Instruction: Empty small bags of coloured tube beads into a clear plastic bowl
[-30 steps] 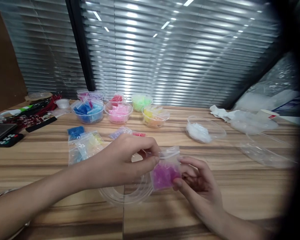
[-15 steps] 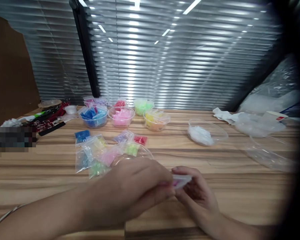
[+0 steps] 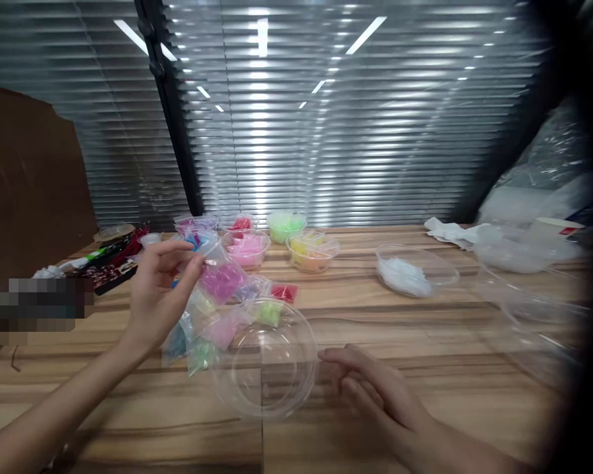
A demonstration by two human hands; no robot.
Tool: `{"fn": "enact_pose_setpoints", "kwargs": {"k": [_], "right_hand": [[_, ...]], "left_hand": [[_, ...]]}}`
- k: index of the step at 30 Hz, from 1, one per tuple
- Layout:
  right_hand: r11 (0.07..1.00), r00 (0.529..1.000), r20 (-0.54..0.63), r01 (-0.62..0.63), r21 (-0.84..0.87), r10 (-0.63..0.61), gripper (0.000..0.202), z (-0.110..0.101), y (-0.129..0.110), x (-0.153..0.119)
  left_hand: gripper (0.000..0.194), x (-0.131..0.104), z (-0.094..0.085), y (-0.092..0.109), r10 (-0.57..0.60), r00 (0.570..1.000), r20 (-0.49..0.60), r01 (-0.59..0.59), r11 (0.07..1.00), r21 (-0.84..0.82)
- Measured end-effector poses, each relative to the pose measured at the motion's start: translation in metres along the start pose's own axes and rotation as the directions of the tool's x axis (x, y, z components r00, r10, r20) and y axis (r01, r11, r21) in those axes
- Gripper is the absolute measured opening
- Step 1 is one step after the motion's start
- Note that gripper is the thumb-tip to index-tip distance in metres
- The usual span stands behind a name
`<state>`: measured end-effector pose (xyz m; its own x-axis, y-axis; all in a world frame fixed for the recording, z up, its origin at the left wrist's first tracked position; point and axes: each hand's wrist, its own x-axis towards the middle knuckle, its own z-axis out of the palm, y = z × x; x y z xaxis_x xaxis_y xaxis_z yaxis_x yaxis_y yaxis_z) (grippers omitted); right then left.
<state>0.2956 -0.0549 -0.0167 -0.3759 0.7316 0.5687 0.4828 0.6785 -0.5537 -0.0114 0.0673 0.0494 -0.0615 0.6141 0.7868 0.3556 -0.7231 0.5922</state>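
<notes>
My left hand (image 3: 161, 289) is raised over the loose bags, its thumb and fingers pinching the top of a small clear zip bag with magenta contents (image 3: 222, 280). My right hand (image 3: 370, 388) is just right of a clear round plastic bowl (image 3: 264, 401), holding nothing, index finger stretched toward the rim and the other fingers loosely bent. Whether it touches the bowl I cannot tell. Beside and partly behind the bowl lie small bags: a red one (image 3: 284, 291), a lime green one (image 3: 268, 313), a pale pink one (image 3: 226, 327) and a green one (image 3: 201, 355).
Clear bowls stand farther back, holding pink bags (image 3: 246, 247), yellow and orange bags (image 3: 312, 250) and light green bags (image 3: 286, 225). To the right is a bowl of white bags (image 3: 404, 276). Clear plastic lies at far right; a brown box (image 3: 29, 184) stands left.
My left hand has moved left and up with the magenta bag, away from my right hand. My right hand no longer touches the bag. The clear bowl has come into fuller view.
</notes>
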Motion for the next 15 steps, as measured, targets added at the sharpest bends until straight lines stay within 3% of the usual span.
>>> {"fn": "enact_pose_setpoints", "kwargs": {"k": [2, 3, 5, 8, 11, 13, 15], "right_hand": [[0.953, 0.986, -0.018, 0.155, -0.262, -0.166, 0.031, -0.010, 0.008, 0.006], [0.886, 0.970, -0.013, 0.215, -0.410, -0.242, 0.033, -0.017, 0.013, 0.010], [0.736, 0.972, -0.028, 0.157, -0.658, -0.233, 0.034, -0.035, 0.024, 0.019], [0.445, 0.978, -0.194, -0.143, -0.884, -0.070, 0.038, -0.064, 0.038, 0.023], [0.132, 0.931, -0.331, -0.351, -0.927, 0.154, 0.043, -0.089, 0.049, 0.012], [0.053, 0.883, -0.346, -0.381, -0.923, 0.318, 0.041, -0.101, 0.058, 0.000], [0.094, 0.860, -0.325, -0.389, -0.916, 0.394, 0.033, -0.110, 0.068, -0.012]], "left_hand": [[0.028, 0.003, -0.004, -0.027, -0.042, 0.999, -0.006, 0.042, 0.999, 0.029], [0.030, 0.004, -0.006, -0.038, -0.063, 0.998, 0.000, 0.063, 0.997, 0.045], [0.032, 0.004, -0.009, -0.056, -0.101, 0.995, 0.015, 0.099, 0.992, 0.077], [0.035, 0.002, -0.011, -0.070, -0.157, 0.987, 0.045, 0.151, 0.982, 0.115], [0.040, 0.000, -0.012, -0.076, -0.216, 0.973, 0.085, 0.203, 0.969, 0.140], [0.043, -0.002, -0.011, -0.080, -0.254, 0.959, 0.122, 0.236, 0.961, 0.145], [0.044, -0.003, -0.011, -0.084, -0.292, 0.942, 0.169, 0.270, 0.953, 0.140]]}}
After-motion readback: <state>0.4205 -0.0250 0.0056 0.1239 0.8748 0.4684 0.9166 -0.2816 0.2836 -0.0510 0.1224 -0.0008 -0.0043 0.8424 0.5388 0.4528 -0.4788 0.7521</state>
